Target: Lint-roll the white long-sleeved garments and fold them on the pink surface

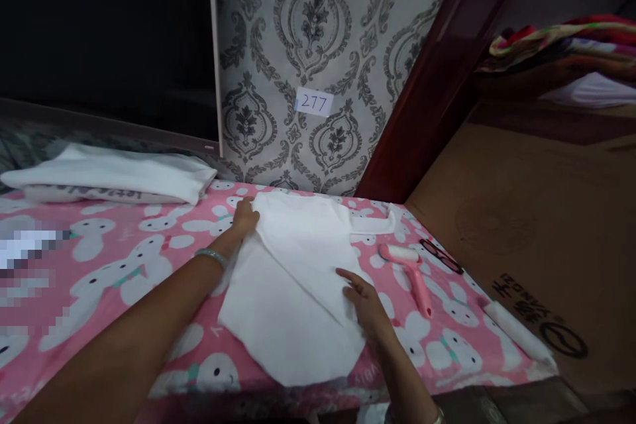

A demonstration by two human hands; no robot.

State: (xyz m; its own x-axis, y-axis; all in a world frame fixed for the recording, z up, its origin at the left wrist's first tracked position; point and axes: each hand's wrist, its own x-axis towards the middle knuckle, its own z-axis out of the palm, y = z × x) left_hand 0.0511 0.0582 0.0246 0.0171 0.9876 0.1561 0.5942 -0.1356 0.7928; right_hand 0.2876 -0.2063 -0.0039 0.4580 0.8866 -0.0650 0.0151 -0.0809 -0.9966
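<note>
A white long-sleeved shirt point(293, 278) lies spread on a pink cloth with rabbit prints. Its left side is folded inward in a diagonal flap, and one sleeve point(372, 222) sticks out to the right. My left hand point(246, 217) is closed on the shirt's upper left edge. Over the lower right side is my right hand point(365, 301), with its fingers apart and resting on or just above the fabric. To the right of the shirt lies a pink lint roller point(410, 271) with a white head.
Folded white clothing point(114, 172) lies at the back left, below a dark television screen point(104, 33). Glasses point(442, 256) and a white roll point(521, 338) are near the right edge of the pink cloth point(129, 258). A cardboard box point(536, 212) stands at the right.
</note>
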